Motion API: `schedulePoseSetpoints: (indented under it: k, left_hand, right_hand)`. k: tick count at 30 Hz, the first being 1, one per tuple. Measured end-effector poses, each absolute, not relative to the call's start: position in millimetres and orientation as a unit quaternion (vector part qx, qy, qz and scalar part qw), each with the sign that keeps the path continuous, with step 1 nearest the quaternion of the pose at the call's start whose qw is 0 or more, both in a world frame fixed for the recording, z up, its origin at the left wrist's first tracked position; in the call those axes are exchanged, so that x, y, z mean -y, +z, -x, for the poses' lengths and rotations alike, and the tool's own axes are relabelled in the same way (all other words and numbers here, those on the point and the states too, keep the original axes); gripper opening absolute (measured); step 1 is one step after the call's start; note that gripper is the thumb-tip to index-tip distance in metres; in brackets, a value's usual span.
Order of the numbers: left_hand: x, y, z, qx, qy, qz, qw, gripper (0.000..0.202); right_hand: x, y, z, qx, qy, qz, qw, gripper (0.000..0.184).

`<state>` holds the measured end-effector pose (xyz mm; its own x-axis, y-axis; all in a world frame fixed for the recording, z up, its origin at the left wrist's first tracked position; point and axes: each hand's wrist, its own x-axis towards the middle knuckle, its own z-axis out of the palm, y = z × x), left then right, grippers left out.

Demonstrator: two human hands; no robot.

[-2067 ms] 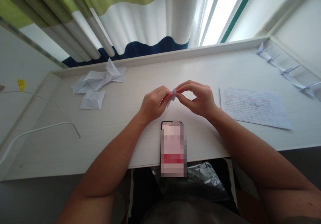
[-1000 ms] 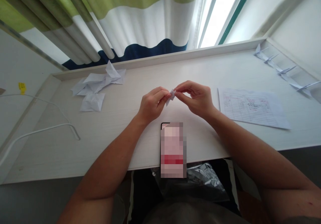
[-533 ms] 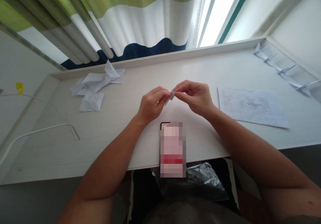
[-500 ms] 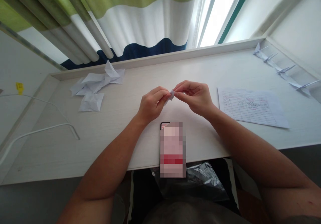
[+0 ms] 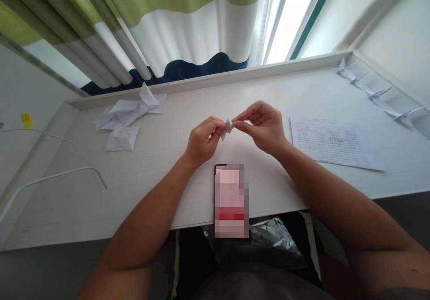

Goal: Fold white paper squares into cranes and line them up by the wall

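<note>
A small folded piece of white paper (image 5: 228, 127) is held just above the middle of the white desk (image 5: 161, 156). My left hand (image 5: 203, 139) pinches its left side with thumb and fingers curled. My right hand (image 5: 263, 126) pinches its right tip between thumb and forefinger, the other fingers arched above. Most of the paper is hidden between my fingertips.
A phone (image 5: 231, 200) lies at the near desk edge below my hands. Several folded white papers (image 5: 125, 116) lie at the back left. A lined printed sheet (image 5: 334, 142) lies to the right, several paper cranes (image 5: 376, 95) line the right rim, and a white cable (image 5: 53, 174) runs at left.
Both hands stay pinched on the small paper. My right hand's fingers have lifted and arched a little higher; the paper has barely shifted.
</note>
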<state>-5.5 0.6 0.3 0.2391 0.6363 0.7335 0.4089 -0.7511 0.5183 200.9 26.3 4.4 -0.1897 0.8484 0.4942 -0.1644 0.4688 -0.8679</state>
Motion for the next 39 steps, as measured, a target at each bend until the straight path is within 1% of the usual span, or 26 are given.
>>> schedulePoseSetpoints:
  k: [4,7,10,15,20,22,24,29,34,36,39]
  left_hand:
    - [-0.5,-0.4,2.3,-0.344,0.535,-0.756,0.153,0.030]
    - [-0.7,-2.4,1.5,-0.378,0.543,-0.722,0.202,0.036]
    - [-0.8,-3.5,2.1,-0.405,0.537,-0.704,0.228,0.043]
    - [-0.4,-2.9,2.6,-0.415,0.528,-0.703,0.235,0.048]
    - [-0.5,-2.2,2.9,-0.423,0.525,-0.705,0.222,0.047]
    - [-0.6,-1.7,3.2,-0.428,0.521,-0.706,0.216,0.049]
    - [-0.6,-1.5,3.2,-0.433,0.520,-0.702,0.221,0.050]
    - [-0.7,-1.8,2.6,-0.453,0.525,-0.675,0.253,0.052]
    - [-0.7,-1.7,1.2,-0.458,0.519,-0.673,0.260,0.053]
    - [-1.0,-2.7,0.5,-0.455,0.513,-0.672,0.278,0.050]
    - [-1.9,-6.1,-0.4,-0.450,0.503,-0.664,0.323,0.037]
  right_hand:
    - [-22.8,8.4,-199.4,0.623,0.451,0.264,0.583,0.032]
    - [-21.4,10.1,-199.4,0.620,0.462,0.255,0.581,0.028]
    - [-22.1,8.3,-200.0,0.627,0.460,0.264,0.571,0.026]
    - [-23.5,4.2,-200.1,0.636,0.466,0.286,0.544,0.027]
    - [-22.5,4.5,-199.9,0.643,0.467,0.299,0.529,0.017]
    - [-22.3,4.2,-199.8,0.640,0.469,0.306,0.526,0.016]
    - [-22.4,2.8,-199.5,0.637,0.480,0.315,0.515,0.018]
    - [-22.8,-1.3,-197.7,0.649,0.520,0.315,0.458,0.028]
    - [-23.0,-1.5,-194.5,0.641,0.524,0.332,0.451,0.039]
    - [-23.7,-1.2,-194.3,0.625,0.534,0.339,0.457,0.041]
    - [-25.3,0.7,-195.5,0.588,0.557,0.343,0.475,0.038]
